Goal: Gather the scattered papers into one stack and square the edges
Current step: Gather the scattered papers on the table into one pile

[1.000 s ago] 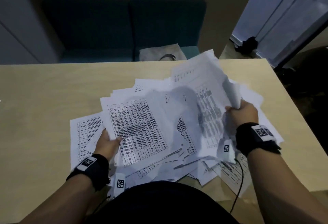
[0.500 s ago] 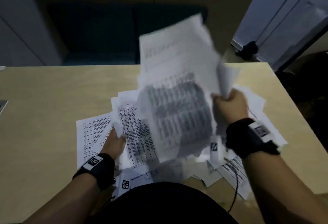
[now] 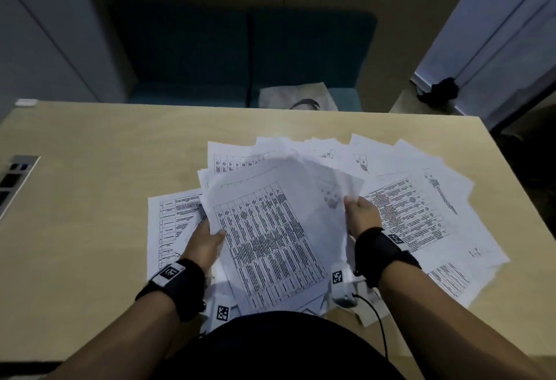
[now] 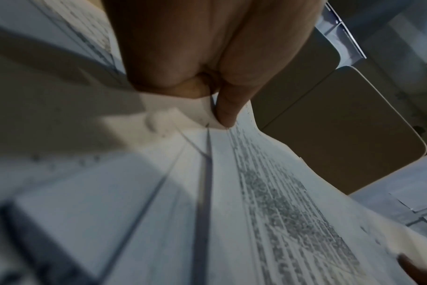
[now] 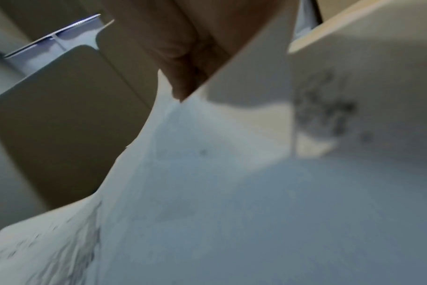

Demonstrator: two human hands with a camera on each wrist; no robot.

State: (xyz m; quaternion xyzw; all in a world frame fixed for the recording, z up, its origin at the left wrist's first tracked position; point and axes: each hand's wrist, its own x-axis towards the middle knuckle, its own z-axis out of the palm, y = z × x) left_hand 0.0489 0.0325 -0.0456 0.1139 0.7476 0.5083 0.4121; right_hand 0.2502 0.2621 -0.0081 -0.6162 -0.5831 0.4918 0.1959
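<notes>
A loose bundle of printed sheets (image 3: pixel 270 229) with dense tables is held between both hands just above the table. My left hand (image 3: pixel 207 238) grips its left edge, thumb on top; the left wrist view shows a fingertip (image 4: pixel 226 113) pinching the sheets (image 4: pixel 268 192). On the bundle's right edge my right hand (image 3: pixel 361 217) pinches the sheets, and its wrist view shows the thumb (image 5: pixel 183 84) on the paper (image 5: pixel 232 192). More white sheets (image 3: pixel 421 199) lie fanned across the table to the right and behind, and one sheet (image 3: pixel 168 229) lies at the left.
The light wooden table (image 3: pixel 90 199) has bare wood on its left half and a cable-port plate (image 3: pixel 15 175) at the far left edge. A teal sofa (image 3: pixel 240 55) with a pale bag (image 3: pixel 298 97) stands behind the table. A cable (image 3: pixel 379 319) hangs from my right wrist.
My right hand has brought the raised sheets down and leftward onto the pile in front of me. The left hand has taken hold of their left edge.
</notes>
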